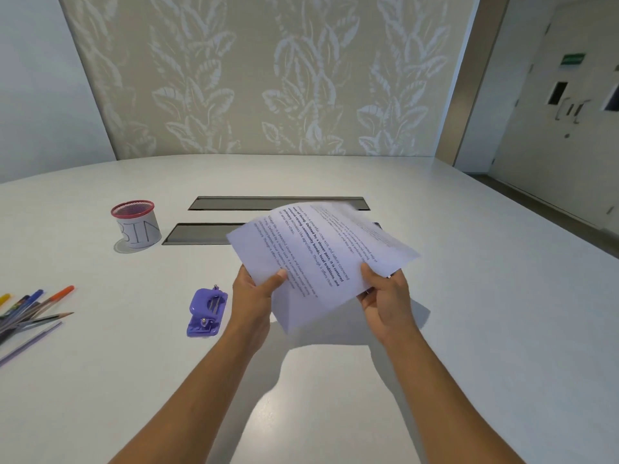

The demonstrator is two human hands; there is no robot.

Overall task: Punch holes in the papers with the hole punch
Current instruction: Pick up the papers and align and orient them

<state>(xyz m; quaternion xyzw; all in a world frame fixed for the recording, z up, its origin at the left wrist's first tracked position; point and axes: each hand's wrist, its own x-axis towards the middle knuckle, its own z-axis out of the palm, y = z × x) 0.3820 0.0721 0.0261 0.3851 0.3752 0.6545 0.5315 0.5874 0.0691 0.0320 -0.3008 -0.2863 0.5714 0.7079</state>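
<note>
A few printed white papers (318,252) hang above the table, fanned slightly apart and tilted. My left hand (256,293) grips their near left edge with the thumb on top. My right hand (385,296) pinches the near right edge, thumb over the sheets. A small purple hole punch (206,311) lies on the white table (485,329), just left of my left wrist and apart from it. Neither hand touches the punch.
A red-rimmed mesh cup labelled BIN (135,224) stands at the back left. Several pens and pencils (31,313) lie at the left edge. Two dark cable slots (234,204) are set into the table's middle, the nearer one partly behind the papers.
</note>
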